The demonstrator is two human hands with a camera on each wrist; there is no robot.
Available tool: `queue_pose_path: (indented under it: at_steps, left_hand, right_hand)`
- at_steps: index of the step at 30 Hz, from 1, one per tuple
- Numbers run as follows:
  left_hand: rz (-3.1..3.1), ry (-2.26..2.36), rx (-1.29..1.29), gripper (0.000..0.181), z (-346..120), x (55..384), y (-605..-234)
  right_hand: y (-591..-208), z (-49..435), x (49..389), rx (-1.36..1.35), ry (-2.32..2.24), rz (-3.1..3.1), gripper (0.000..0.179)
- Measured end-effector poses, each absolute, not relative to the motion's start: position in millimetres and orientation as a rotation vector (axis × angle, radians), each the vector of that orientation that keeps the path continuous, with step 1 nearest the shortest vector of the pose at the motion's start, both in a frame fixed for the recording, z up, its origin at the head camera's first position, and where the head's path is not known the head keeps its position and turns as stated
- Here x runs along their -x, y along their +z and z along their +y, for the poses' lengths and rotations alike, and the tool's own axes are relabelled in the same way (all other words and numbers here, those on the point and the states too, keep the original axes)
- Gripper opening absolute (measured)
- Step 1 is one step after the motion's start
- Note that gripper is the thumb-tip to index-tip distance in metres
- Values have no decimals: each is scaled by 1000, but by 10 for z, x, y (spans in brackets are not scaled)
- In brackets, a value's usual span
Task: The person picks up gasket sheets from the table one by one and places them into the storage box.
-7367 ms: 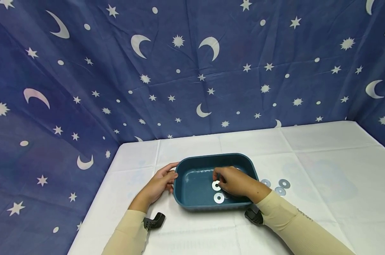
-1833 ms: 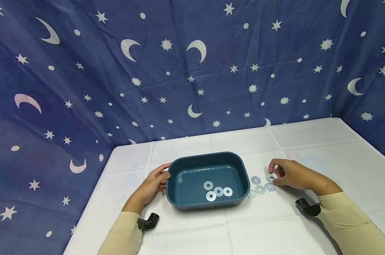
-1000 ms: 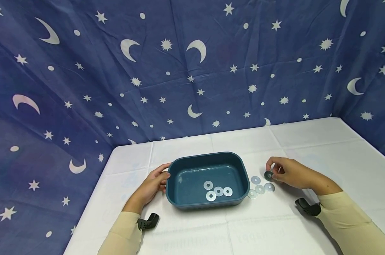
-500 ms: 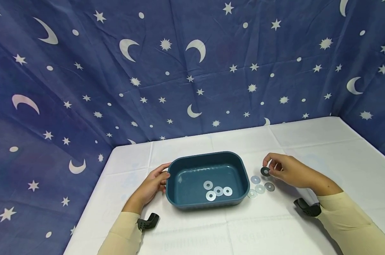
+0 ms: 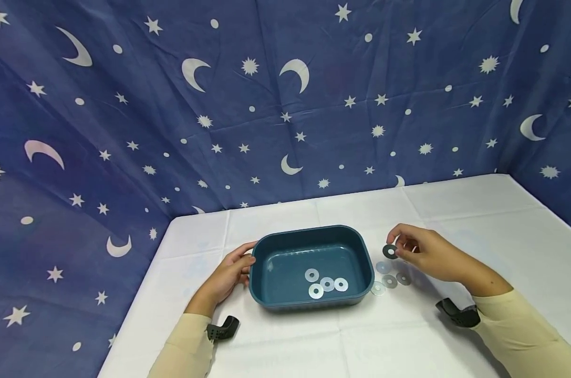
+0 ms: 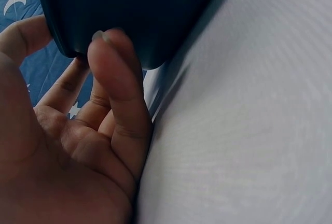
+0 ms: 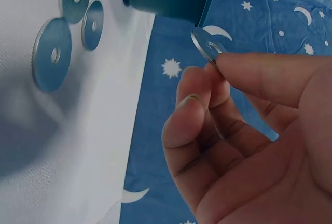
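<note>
A dark teal plastic bin [image 5: 285,304] stands on the table with several metal washers [image 5: 315,291] lying flat on its floor. My left hand [image 5: 228,273] holds the bin's left end, thumb at the rim and fingers against the outer wall; the left wrist view shows the fingertips at the bin's wall [image 6: 129,16]. Just right of the bin, my right hand [image 5: 424,252] pinches a flat washer [image 5: 390,251] between thumb and index finger, raised above the table. In the right wrist view that washer [image 7: 205,45] is tilted, its hole partly visible.
Several more washers [image 5: 390,281] lie close together on the white tablecloth [image 5: 422,341], between the bin's right end and my right hand. A blue curtain [image 5: 266,131] with moons and stars hangs behind and left of the table.
Earlier, my right hand reached inside the bin, then moved right to the loose washers. It has since lifted one and carried it slightly left. My left hand stays on the bin.
</note>
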State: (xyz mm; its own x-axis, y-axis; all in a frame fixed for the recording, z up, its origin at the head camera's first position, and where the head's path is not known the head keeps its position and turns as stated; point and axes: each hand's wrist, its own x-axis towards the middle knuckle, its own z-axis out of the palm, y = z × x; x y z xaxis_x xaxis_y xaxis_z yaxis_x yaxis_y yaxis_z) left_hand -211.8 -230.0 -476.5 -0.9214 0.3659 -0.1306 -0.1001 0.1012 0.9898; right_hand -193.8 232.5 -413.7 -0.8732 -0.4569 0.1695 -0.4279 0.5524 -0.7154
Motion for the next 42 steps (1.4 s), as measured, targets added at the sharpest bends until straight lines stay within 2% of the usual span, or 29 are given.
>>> queue_pose_path:
  at_steps: [20, 42]
  left_hand:
    - [1997, 1905, -257, 52, -2293, 2115, -4732]
    - [2019, 1933, -222, 53, -2289, 2104, -4772]
  right_hand:
    - [-3974, 1815, 2003, 862, -1281, 2679, 20]
    - [-4075, 1228, 2159, 1025, -1075, 2628, 17]
